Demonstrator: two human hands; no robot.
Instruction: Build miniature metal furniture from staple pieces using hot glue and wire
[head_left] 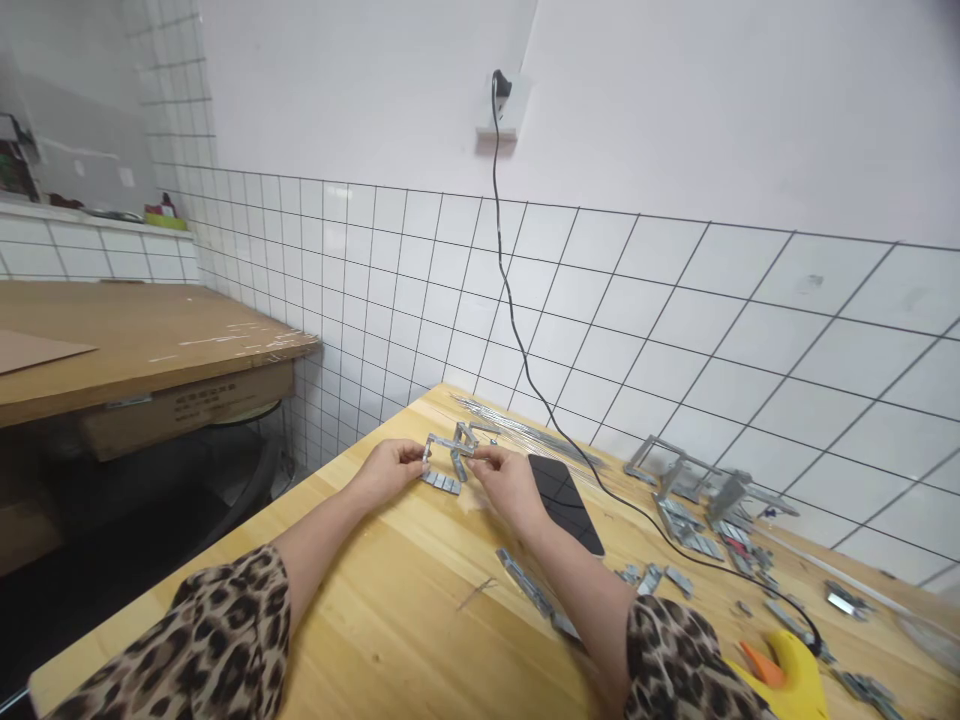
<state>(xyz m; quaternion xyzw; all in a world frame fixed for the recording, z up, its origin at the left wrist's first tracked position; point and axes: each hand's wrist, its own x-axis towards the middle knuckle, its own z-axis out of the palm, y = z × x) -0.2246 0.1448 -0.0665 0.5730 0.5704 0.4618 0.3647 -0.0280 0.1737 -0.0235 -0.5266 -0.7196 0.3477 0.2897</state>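
Both hands pinch a metal bracket (452,447) just above the worktop (390,590): the left hand (390,468) has its grip on the bracket's left end, the right hand (506,478) on its right. The bracket spans between the two grips; a phone (564,500) lies just right of the right hand.

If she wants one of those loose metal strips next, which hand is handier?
Probably the right hand: the loose strips lie beside her right forearm, while the left hand sits across the metal frame both hands hold.
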